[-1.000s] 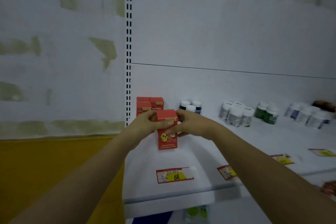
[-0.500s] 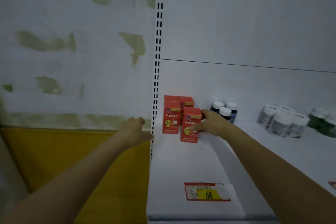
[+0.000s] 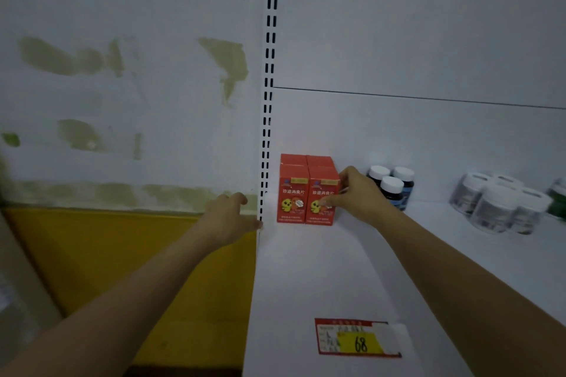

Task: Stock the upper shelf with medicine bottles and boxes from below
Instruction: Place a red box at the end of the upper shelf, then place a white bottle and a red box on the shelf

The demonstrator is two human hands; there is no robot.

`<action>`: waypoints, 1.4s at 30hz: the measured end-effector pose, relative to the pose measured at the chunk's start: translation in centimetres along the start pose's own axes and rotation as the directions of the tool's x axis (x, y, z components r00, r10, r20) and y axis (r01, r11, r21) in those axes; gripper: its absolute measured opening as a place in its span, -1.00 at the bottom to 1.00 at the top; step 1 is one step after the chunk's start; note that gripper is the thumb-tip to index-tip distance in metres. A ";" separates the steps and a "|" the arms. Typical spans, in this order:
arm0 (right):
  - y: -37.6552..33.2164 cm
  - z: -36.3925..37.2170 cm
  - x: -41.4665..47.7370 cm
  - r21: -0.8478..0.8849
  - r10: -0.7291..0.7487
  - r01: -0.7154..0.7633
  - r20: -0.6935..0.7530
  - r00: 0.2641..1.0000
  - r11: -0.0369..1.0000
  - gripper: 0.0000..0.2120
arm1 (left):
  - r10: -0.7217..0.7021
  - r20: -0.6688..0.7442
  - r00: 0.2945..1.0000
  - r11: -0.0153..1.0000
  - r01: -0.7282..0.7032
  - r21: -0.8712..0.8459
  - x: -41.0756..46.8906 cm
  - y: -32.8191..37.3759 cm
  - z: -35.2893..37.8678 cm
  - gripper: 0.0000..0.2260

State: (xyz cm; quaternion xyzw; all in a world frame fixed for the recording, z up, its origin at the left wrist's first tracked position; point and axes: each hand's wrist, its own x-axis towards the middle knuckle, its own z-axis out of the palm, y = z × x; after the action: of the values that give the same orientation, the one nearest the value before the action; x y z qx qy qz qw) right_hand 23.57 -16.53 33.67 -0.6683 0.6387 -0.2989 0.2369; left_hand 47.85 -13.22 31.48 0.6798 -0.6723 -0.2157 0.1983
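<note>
Several red medicine boxes stand in a tight block at the back left corner of the white upper shelf (image 3: 306,272). My right hand (image 3: 360,194) holds the front right red box (image 3: 320,190), thumb on its printed face and fingers round its right side. That box stands upright on the shelf, flush against the front left red box (image 3: 291,202). My left hand (image 3: 228,220) rests with relaxed fingers against the shelf's left edge by the slotted upright (image 3: 269,101), holding nothing.
Three dark bottles with white caps (image 3: 393,187) stand just right of my right hand. Clear jars with white lids (image 3: 496,206) and a green bottle (image 3: 559,199) follow further right. A red-and-yellow price tag (image 3: 356,337) lies at the shelf front. A yellow wall panel (image 3: 137,254) is to the left.
The red box went from both hands in mid-air onto the shelf, then was slid back and left against the other boxes. My left hand let go and moved to the shelf edge.
</note>
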 end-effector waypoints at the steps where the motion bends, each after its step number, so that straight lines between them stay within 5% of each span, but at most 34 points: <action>1: 0.0 0.0 0.0 -0.014 0.004 -0.004 0.003 1.000 1.000 -0.50 | 0.001 0.007 1.000 1.000 -0.001 0.009 -0.1 0.1 0.0 -0.43; 9: 0.6 -0.9 -3.1 -0.445 0.052 0.000 0.106 0.993 0.895 -0.43 | 0.074 0.084 0.994 0.985 -0.086 0.151 -1.0 1.3 -0.3 -0.43; 16: 2.7 -5.4 -8.6 -0.613 0.172 -0.075 0.100 0.980 0.786 -0.40 | 0.240 0.185 0.953 0.921 -0.284 0.268 -2.1 5.5 -0.4 -0.54; 19: 4.0 -8.0 -11.9 -0.626 0.216 -0.135 0.054 0.975 0.768 -0.39 | 0.302 0.220 0.927 0.901 -0.353 0.253 -3.5 8.2 1.1 -0.63; 26: 9.6 -16.9 -22.7 -0.566 0.238 -0.244 -0.086 0.968 0.787 -0.44 | 0.436 0.262 0.861 0.849 -0.490 0.196 -11.4 19.2 7.3 -0.42; 36: 25.0 -29.9 -41.6 -0.562 0.414 -0.431 -0.167 0.895 0.706 -0.41 | 0.597 0.317 0.737 0.751 -0.652 0.101 -25.4 36.3 22.2 -0.48; 42: 34.2 -35.8 -49.0 -0.527 0.498 -0.520 -0.197 0.845 0.673 -0.45 | 0.607 0.468 0.642 0.713 -0.700 0.035 -30.9 45.0 31.4 -0.42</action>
State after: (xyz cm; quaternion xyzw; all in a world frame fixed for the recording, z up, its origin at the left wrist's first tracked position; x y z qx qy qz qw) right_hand -26.20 32.15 30.40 -0.4975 0.8620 -0.0322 0.0919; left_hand -7.11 17.53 31.52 0.3420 -0.9179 -0.1975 0.0381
